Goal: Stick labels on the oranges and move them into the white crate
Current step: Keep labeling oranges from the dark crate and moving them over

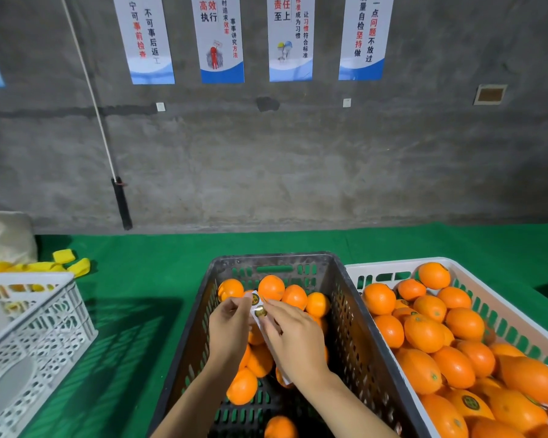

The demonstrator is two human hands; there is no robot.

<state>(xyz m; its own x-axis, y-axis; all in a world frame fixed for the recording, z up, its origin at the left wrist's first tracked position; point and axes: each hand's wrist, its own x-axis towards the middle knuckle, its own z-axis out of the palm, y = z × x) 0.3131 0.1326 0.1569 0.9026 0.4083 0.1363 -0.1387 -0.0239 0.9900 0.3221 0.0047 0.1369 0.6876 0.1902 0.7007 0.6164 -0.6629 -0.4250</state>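
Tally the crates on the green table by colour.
Black crate: 1
White crates: 2, the right white crate and the left white crate
Total: 3

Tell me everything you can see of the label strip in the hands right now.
The label strip is a narrow white backing paper carrying round stickers. Two show, one dark with yellow and one gold. It is held tilted above the oranges in the black crate. The left hand pinches its upper part. The right hand pinches at the gold sticker and hides the strip below.
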